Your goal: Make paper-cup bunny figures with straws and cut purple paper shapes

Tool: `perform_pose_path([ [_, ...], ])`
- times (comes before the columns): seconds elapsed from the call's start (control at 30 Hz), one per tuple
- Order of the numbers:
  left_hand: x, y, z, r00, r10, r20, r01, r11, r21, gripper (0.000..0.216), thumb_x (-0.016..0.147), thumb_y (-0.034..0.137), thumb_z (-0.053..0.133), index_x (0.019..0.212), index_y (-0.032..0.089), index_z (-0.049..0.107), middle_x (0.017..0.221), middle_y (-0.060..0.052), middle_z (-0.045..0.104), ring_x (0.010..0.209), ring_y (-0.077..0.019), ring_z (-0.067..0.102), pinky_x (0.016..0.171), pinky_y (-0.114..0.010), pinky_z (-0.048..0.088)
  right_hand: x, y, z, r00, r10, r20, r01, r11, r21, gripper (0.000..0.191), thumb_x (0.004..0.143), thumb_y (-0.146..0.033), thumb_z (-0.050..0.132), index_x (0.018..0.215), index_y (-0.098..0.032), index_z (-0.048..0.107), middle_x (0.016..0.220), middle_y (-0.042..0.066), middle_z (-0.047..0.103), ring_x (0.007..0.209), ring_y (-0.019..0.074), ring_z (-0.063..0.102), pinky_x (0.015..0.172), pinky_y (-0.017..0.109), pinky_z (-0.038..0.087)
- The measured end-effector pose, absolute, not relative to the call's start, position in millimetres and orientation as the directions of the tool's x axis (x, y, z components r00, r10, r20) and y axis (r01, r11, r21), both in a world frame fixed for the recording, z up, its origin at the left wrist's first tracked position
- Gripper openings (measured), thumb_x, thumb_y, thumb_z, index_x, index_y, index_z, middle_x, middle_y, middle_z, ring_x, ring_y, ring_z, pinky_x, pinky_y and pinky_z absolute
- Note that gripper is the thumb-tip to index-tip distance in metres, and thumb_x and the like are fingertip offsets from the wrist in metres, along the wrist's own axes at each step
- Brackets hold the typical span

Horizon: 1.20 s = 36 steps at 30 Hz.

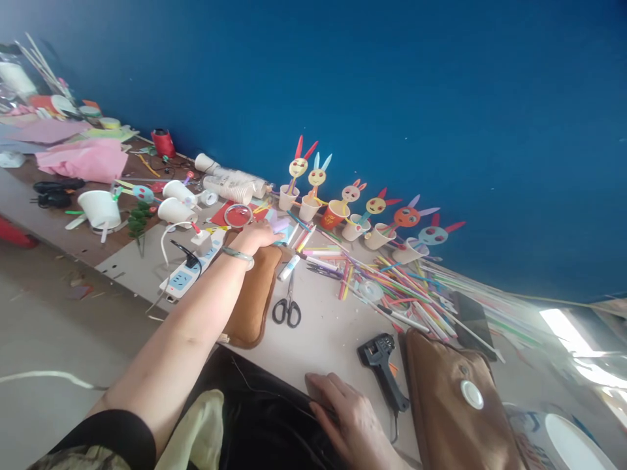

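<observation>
- Resting the right hand (pixel 349 412) at the near edge of the table (pixel 323 329), nearer than the scissors (pixel 290 310) and to their right, with thumb apart from fingers and nothing visible in the grasp; probably placed there to steady the body.
- To the right of the scissors, can see a glue gun (pixel 383 372), then a brown bag (pixel 450 391); probably parked on that side to suit the right hand.
- Turning the scissors' handles toward the near edge, likely for an easy pick-up.
- Just left of the scissors, can make out a brown cushion (pixel 252 300) below the left forearm, perhaps put there for comfort; farther left, a power strip (pixel 179 279) with plugs in it.
- Reaching the left hand (pixel 255 238) beyond the scissors and slightly left, to a lilac piece (pixel 281 225) beside its fingers; cannot tell whether gripping it or merely near.
- Beyond the scissors to the right, can see loose sticks (pixel 392 287) heaped, seemingly within reach.
- Farther beyond, can count six rabbit figures (pixel 351 194) upright in paper cups (pixel 308 207), apparently to prop them up, before a blue wall (pixel 441 85).
</observation>
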<state>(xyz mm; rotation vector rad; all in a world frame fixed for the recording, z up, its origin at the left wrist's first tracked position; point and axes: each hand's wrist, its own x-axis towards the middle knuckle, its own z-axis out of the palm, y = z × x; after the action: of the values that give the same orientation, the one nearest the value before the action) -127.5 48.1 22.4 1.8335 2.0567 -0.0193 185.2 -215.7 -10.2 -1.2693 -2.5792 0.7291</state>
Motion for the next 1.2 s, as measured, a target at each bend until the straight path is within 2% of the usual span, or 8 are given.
perform_pose_path([
  [0.17,-128.9,48.8,25.1,-0.080,0.954,-0.289,0.986,0.118,0.116,0.074,0.091,0.067,0.039,0.140,0.015,0.059,0.149,-0.021,0.053,0.139,-0.0393,0.046,0.115,-0.050,0.034,184.1,-218.6,-13.2,-0.609,0.791,-0.053,0.710,0.514,-0.481,0.027,0.100,-0.027,0.048,0.124,-0.025,0.059,0.098,0.006,0.068,0.084,0.0188,0.069,0.073,0.028,0.055],
  [0.43,-131.2,50.6,25.5,-0.108,0.944,-0.311,0.979,0.154,0.130,0.071,0.090,0.063,0.043,0.142,0.017,0.056,0.145,-0.020,0.058,0.137,-0.0400,0.048,0.112,-0.050,0.036,185.2,-223.5,-10.4,-0.604,0.795,-0.062,0.707,0.498,-0.502,0.024,0.100,-0.026,0.048,0.122,-0.026,0.060,0.100,0.005,0.067,0.086,0.0188,0.068,0.075,0.029,0.054],
  [0.67,-130.4,52.2,23.3,-0.165,0.939,-0.302,0.973,0.205,0.107,0.070,0.092,0.057,0.039,0.145,0.013,0.054,0.152,-0.021,0.049,0.141,-0.0392,0.045,0.115,-0.048,0.034,184.3,-223.8,-11.4,-0.596,0.800,-0.066,0.709,0.486,-0.511,0.024,0.100,-0.025,0.049,0.121,-0.025,0.060,0.102,0.006,0.067,0.087,0.0196,0.067,0.076,0.031,0.053],
  [0.77,-132.7,53.1,22.0,-0.167,0.937,-0.306,0.972,0.209,0.111,0.069,0.092,0.058,0.041,0.142,0.014,0.057,0.150,-0.021,0.052,0.139,-0.0398,0.048,0.113,-0.049,0.037,183.5,-223.6,-11.7,-0.593,0.802,-0.069,0.710,0.481,-0.514,0.023,0.100,-0.025,0.048,0.120,-0.025,0.060,0.101,0.005,0.067,0.086,0.0196,0.067,0.076,0.031,0.053],
  [0.87,-135.4,53.8,20.6,-0.120,0.947,-0.297,0.977,0.166,0.134,0.073,0.084,0.068,0.053,0.136,0.017,0.061,0.142,-0.020,0.059,0.132,-0.0397,0.054,0.108,-0.048,0.043,183.0,-223.6,-12.4,-0.594,0.802,-0.065,0.709,0.483,-0.513,0.021,0.100,-0.024,0.049,0.118,-0.025,0.060,0.099,0.005,0.067,0.085,0.0192,0.067,0.075,0.030,0.052],
  [0.93,-136.8,54.5,19.8,-0.093,0.965,-0.247,0.980,0.133,0.151,0.076,0.074,0.067,0.067,0.132,0.018,0.062,0.138,-0.019,0.062,0.127,-0.0388,0.057,0.104,-0.045,0.046,183.2,-223.9,-13.2,-0.593,0.803,-0.056,0.708,0.487,-0.511,0.020,0.100,-0.023,0.049,0.117,-0.025,0.060,0.098,0.005,0.066,0.084,0.0189,0.066,0.075,0.030,0.051],
  [1.03,-139.0,55.4,18.8,-0.131,0.977,-0.165,0.966,0.163,0.199,0.066,0.072,0.047,0.078,0.128,0.018,0.061,0.132,-0.017,0.066,0.122,-0.0347,0.061,0.100,-0.038,0.049,183.7,-224.5,-14.5,-0.588,0.808,-0.048,0.711,0.487,-0.508,0.020,0.101,-0.023,0.049,0.118,-0.025,0.059,0.099,0.005,0.066,0.085,0.0189,0.066,0.076,0.031,0.051],
  [1.2,-144.0,54.4,15.7,-0.295,0.955,-0.020,0.859,0.274,0.432,0.065,0.076,0.024,0.072,0.136,0.011,0.050,0.129,-0.019,0.064,0.116,-0.0322,0.065,0.095,-0.036,0.053,183.6,-224.8,-17.9,-0.592,0.805,-0.039,0.705,0.494,-0.509,0.019,0.100,-0.022,0.049,0.118,-0.024,0.058,0.099,0.005,0.066,0.084,0.0189,0.065,0.073,0.030,0.050],
])
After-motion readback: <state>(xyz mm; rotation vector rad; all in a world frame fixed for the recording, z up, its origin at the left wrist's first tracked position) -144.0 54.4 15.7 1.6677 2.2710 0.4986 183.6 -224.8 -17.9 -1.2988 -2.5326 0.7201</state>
